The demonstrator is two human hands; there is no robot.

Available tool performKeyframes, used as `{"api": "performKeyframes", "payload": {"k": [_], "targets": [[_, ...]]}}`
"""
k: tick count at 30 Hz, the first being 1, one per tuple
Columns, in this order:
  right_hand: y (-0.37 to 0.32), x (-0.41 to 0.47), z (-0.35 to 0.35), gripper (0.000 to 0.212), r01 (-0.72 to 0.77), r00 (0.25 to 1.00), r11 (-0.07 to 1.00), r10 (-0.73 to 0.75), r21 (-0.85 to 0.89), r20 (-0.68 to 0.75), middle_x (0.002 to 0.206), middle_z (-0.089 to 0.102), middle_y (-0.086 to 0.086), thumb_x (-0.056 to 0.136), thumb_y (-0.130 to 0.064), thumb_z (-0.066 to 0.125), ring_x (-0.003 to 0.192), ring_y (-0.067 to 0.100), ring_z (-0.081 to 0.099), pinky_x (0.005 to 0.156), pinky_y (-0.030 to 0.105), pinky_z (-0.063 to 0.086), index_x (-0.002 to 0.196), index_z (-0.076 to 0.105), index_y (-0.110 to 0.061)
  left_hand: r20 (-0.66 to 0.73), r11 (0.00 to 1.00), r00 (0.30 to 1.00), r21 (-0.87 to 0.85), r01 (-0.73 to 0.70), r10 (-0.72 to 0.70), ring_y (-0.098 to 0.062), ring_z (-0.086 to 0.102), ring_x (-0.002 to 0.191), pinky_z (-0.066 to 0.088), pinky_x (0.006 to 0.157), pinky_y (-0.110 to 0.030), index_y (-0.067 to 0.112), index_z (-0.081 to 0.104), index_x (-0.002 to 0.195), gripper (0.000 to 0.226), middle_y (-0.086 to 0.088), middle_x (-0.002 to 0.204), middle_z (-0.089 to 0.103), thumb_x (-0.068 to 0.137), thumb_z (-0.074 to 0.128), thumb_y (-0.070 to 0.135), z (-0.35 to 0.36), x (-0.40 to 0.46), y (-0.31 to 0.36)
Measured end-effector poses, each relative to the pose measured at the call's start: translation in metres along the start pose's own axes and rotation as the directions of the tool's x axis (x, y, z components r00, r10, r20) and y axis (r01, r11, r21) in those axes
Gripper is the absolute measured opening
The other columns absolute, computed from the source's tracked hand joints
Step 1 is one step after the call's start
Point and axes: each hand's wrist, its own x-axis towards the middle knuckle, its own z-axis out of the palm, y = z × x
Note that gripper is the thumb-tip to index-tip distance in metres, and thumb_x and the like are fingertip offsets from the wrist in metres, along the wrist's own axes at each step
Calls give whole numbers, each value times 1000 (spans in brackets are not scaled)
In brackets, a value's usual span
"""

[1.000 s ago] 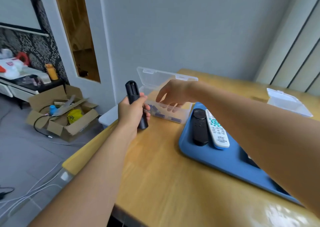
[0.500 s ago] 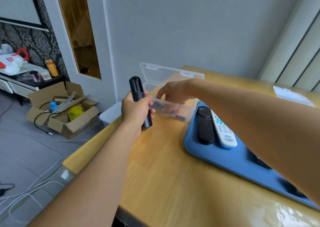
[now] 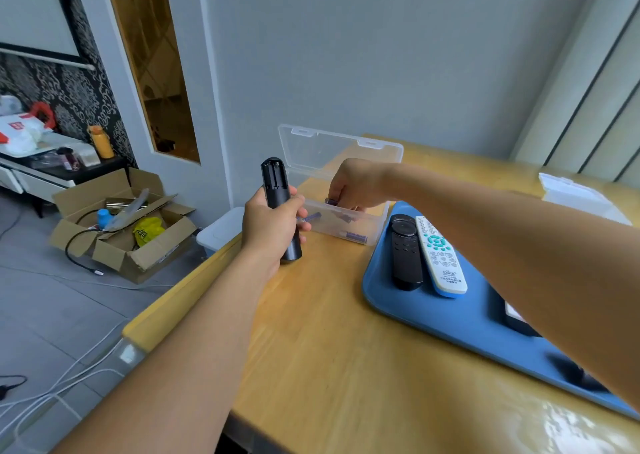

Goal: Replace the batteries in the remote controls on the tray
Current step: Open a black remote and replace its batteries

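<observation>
Wooden bench (image 3: 329, 332), glossy, glare near its front corner. Blue tray (image 3: 450, 318) lies flat on it. On the tray: black remote (image 3: 406, 251) and white remote (image 3: 439, 257) side by side, touching; more dark items further along the tray, mostly hidden by the forearm. Clear plastic box (image 3: 349, 218) just beside the tray's far corner, lid (image 3: 337, 150) propped open; purple batteries (image 3: 355, 236) lie inside. Right hand (image 3: 353, 185) reaches into the box, fingers curled, pinching one purple battery (image 3: 330, 201). Left hand (image 3: 273, 227) grips a black remote with open battery bay (image 3: 278, 208), held upright above the bench, just beside the box. White lidded container (image 3: 581, 195) beyond the tray near the bench's far edge. Room: grey wall (image 3: 381, 55) behind the box, grey tiled floor (image 3: 52, 298), open cardboard box (image 3: 121, 225) of clutter on the floor, white cables (image 3: 59, 388) trailing, patterned wallpaper further off.
</observation>
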Motion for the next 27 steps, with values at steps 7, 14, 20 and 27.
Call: {"api": "performKeyframes", "payload": {"k": [7,14,20,27], "targets": [[23,-41,1,13,156,988,669,-104,727,-116,97,73,13,93,3,64,83,17,69,77,26,57,105,65,-2,55,998,998,62,-25,21,-17,57,50,48,45,-28,18,63,101,10,-10,81,65,95,66,10,3,-4,-2],[44,-107,2,28,252,966,451,-71,856,-247,100,77,7,95,-5,64,86,14,70,77,27,52,121,64,-15,169,982,981,145,-125,100,-19,53,49,49,45,-32,20,55,110,21,-8,80,65,95,67,12,13,-28,10],[77,-183,13,24,314,938,100,123,944,-325,95,73,17,93,1,61,73,17,65,67,24,54,111,66,-15,422,995,904,43,-90,63,-23,48,46,42,42,-30,15,52,105,26,-9,74,57,90,72,11,67,-81,33],[132,-268,40,19,496,747,-85,549,864,-375,92,74,18,91,3,61,67,16,68,63,23,57,108,63,-8,725,997,685,76,20,-69,-23,48,48,42,43,-30,26,39,129,69,-14,88,57,66,62,8,187,-129,41]]}}
